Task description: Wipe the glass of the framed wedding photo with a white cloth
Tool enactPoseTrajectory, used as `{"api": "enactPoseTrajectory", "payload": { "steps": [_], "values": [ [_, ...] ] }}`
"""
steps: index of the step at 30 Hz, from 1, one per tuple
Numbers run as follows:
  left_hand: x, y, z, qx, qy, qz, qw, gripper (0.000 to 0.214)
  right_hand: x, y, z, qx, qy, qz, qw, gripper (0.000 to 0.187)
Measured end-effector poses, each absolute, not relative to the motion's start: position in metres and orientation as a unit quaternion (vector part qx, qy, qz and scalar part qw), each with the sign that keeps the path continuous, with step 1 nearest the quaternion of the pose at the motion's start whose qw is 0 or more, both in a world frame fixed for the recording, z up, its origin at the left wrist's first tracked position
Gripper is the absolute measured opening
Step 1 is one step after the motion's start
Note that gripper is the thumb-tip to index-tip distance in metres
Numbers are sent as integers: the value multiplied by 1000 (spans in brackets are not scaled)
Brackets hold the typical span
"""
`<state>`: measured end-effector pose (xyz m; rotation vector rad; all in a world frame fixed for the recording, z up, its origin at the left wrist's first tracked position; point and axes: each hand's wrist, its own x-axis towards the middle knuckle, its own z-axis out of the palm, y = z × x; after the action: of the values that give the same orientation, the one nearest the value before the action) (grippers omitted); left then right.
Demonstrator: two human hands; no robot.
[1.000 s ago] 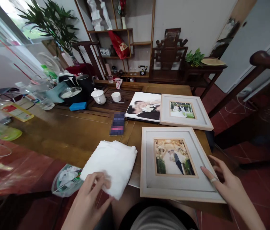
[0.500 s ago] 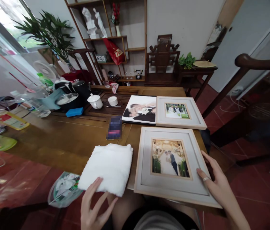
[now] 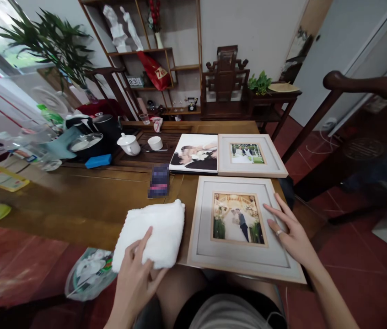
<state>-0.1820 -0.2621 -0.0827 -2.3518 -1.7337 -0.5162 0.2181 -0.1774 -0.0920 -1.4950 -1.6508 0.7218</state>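
Note:
A folded white towel lies at the near edge of the wooden table. My left hand takes hold of its near corner, forefinger stretched over the cloth and thumb under the edge. Right of it lies a pale framed wedding photo, overhanging the table edge above my lap. My right hand rests flat on the frame's right border, fingers spread, a ring on one finger.
Behind lie a second framed photo, a photo album and a small dark booklet. A tea tray with teapot, cup and kettles stands further back. A plastic packet hangs at the near left edge. A chair back rises at right.
My right hand slid up from the frame's lower right corner onto its right border. My left hand moved forward onto the towel's near corner. The view shifted slightly right.

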Motion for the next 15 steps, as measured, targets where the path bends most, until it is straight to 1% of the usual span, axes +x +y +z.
{"api": "enactPoseTrajectory", "payload": {
  "steps": [2, 4, 8, 12, 15],
  "values": [
    [-188, -259, -78, -805, -567, -154, 74, 24, 218, -178, -92, -583, -648, 290, 396, 41],
    [-197, -258, -78, -821, -543, -161, 69, 16, 218, -178, -93, -579, -650, 289, 399, 39],
    [-208, -255, -79, -791, -549, -253, 100, 13, 216, -176, -94, -566, -665, 277, 401, 38],
    [-181, -239, -65, -741, -567, -346, 100, 6, 213, -176, -96, -561, -669, 274, 404, 38],
    [-146, -224, -53, -756, -553, -346, 53, 11, 210, -177, -98, -561, -664, 266, 417, 38]
  ]
}}
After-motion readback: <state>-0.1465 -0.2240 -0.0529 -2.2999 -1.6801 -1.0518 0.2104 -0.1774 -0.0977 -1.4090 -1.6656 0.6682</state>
